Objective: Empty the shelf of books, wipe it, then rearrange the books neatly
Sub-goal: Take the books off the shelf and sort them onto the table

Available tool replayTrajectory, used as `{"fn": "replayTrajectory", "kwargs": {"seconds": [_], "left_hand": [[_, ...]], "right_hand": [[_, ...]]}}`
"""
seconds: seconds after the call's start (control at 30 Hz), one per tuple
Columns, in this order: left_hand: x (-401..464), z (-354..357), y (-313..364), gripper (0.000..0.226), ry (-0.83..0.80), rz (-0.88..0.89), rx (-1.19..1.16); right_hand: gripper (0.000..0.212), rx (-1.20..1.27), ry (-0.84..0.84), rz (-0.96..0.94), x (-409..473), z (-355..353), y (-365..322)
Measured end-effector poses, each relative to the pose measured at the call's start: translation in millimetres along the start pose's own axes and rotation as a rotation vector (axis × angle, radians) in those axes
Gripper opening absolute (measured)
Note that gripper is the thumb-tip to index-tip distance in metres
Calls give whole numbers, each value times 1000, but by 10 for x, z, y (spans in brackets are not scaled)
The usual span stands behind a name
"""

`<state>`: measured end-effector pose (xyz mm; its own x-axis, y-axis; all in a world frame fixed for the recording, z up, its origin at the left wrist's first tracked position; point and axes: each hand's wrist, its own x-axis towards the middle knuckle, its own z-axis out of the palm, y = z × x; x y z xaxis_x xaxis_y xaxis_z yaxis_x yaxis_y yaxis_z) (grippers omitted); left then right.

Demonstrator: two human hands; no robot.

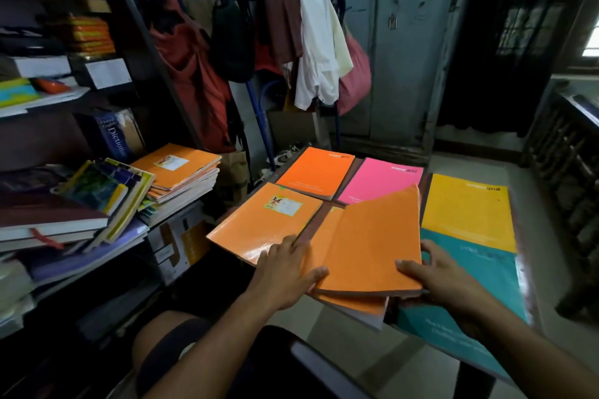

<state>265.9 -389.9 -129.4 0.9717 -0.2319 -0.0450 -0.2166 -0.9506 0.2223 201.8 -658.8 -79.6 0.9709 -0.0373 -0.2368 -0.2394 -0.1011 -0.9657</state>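
An orange notebook [372, 243] is tilted up at the front of a small table [291, 163]. My right hand [434, 275] grips its lower right corner, thumb on the cover. My left hand [288, 269] holds the left edge of the orange notebooks lying under it. Flat on the table lie a labelled orange notebook [265, 220], another orange one [316, 172], a pink one [379, 180], a yellow one [468, 210] and a teal one [486, 272]. On the metal shelf [19, 112] at the left rest an orange notebook stack [180, 168], a leaning pile of books [97, 201] and a blue dictionary [111, 136].
Clothes [311, 45] hang on a blue rack behind the table. A grey steel cupboard [408, 42] stands at the back. Cardboard boxes [181, 240] sit under the shelf. My knee [152, 337] is at the bottom, tiled floor to the right.
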Motion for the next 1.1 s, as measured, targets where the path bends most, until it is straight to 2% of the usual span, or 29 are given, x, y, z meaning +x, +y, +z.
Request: {"fn": "replayTrajectory", "kwargs": {"seconds": [0.07, 0.23, 0.3, 0.43, 0.53, 0.6, 0.73, 0.8, 0.83, 0.93, 1.0, 1.1], "left_hand": [[11, -9, -45, 81, 1, -46, -10], [44, -108, -109, 63, 25, -58, -53], [66, -174, -179, 61, 28, -81, -188], [178, -347, -394, 46, 173, -127, -531], [336, -449, -606, 41, 229, -189, -459], [461, -497, -724, 43, 210, -236, -412], [587, -566, -804, 50, 89, -255, -354], [593, -552, -824, 55, 21, -249, -330], [590, -538, -873, 57, 16, -250, -320], [510, -574, -978, 55, 131, -234, -321], [390, -670, -1059, 43, 274, -218, -336], [91, -902, -1161, 26, 477, -241, -359]], "right_hand": [[24, -10, 23, -37, 15, -22, -16], [26, 183, 44, -91, 165, 143, -125], [30, 177, 42, -152, 330, 248, -263], [25, 216, 47, -257, 846, 424, -707], [23, 272, 75, -231, 1417, 593, -967], [21, 258, 113, -200, 1866, 747, -998], [19, 8, 183, -52, 2583, 945, -675], [23, -64, 254, 53, 2669, 1000, -546], [27, -185, 285, 65, 2662, 1038, -526], [56, -646, 301, 29, 2639, 1045, -516], [75, -734, 326, -48, 2573, 1078, -497], [70, -720, 318, -319, 2337, 1379, -510]]}}
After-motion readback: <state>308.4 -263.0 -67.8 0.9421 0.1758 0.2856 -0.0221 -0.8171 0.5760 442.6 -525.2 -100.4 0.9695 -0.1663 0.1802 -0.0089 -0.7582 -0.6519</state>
